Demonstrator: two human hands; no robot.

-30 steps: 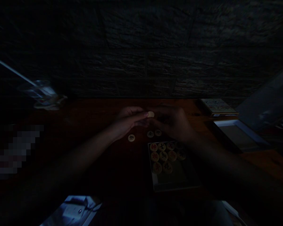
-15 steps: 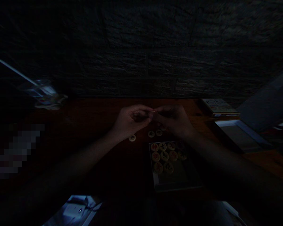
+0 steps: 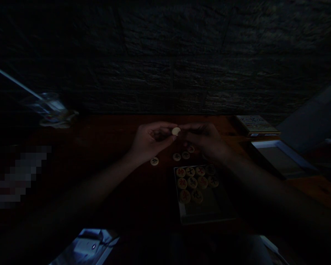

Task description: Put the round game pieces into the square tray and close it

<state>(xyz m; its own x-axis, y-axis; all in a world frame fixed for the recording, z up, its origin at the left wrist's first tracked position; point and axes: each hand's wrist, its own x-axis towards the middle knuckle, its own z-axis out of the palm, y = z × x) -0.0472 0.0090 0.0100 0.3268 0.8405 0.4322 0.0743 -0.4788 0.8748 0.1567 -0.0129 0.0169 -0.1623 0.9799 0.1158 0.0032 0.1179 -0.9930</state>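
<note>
Above the table, my left hand (image 3: 149, 141) pinches a pale round Chinese chess piece (image 3: 175, 131) between thumb and forefinger, its blank face toward me. Closed fingers of my right hand (image 3: 205, 138) meet the same piece from the other side. Below the hands, several loose chess pieces lie on the wood, among them one (image 3: 154, 161) by my left wrist and another (image 3: 177, 157) farther right. An open shallow box (image 3: 206, 221) holds rows of pieces with red and black characters, partly shaded by my right forearm.
On the wooden table (image 3: 105, 136), an empty box tray (image 3: 298, 156) and a flat patterned box (image 3: 256, 124) are at the right. A clear cup with a straw (image 3: 51, 108) stands back left. A dark stone wall (image 3: 165, 66) rises behind. A whitish object with a cable (image 3: 86, 246) is at the lower left.
The held chess piece has turned from edge-on to show its blank face. My right fingers have shifted slightly, uncovering more of a loose piece beneath them.
</note>
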